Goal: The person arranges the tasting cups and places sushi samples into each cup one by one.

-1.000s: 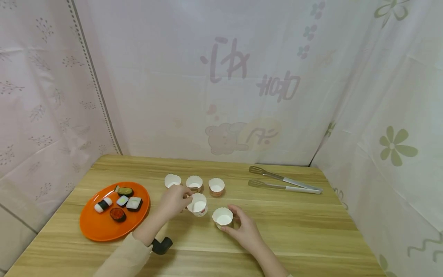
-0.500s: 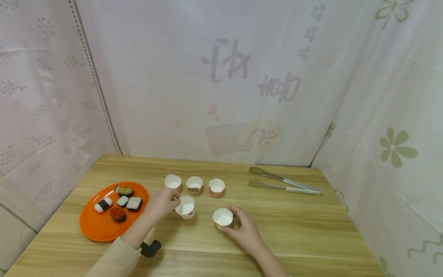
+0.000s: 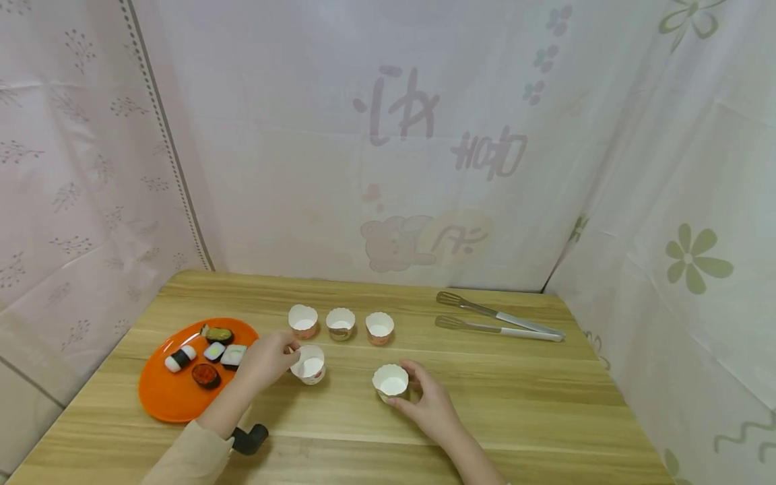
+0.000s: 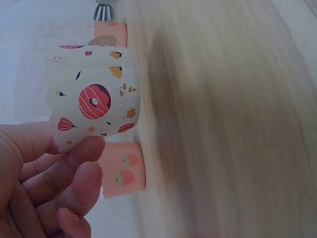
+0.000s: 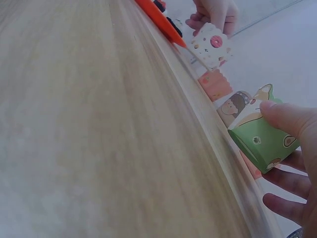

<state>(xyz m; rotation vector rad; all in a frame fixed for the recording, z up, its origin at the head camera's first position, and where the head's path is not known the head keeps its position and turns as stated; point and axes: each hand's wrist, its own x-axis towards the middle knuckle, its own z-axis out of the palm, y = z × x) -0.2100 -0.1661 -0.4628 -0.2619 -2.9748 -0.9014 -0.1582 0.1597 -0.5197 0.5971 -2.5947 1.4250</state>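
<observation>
My left hand (image 3: 267,360) pinches the rim of a white paper cup (image 3: 309,366) between thumb and finger; the left wrist view shows its donut print (image 4: 94,99). The cup is held just above the table, in front of the back row's left cup (image 3: 303,323). My right hand (image 3: 429,402) holds a green paper cup (image 3: 391,382) by its side, thumb on the near side, as the right wrist view shows (image 5: 262,141). Two more cups, one in the middle (image 3: 341,325) and one on the right (image 3: 380,329), stand in that row.
An orange plate (image 3: 159,394) with several sushi pieces lies at the left, partly behind my left forearm. Metal tongs (image 3: 503,320) lie spread at the back right. Curtains (image 3: 388,135) hang behind and beside the wooden table (image 3: 515,417).
My left hand has moved left with the white cup, away from the green one and toward the plate. My right hand and its cup have stayed in place.
</observation>
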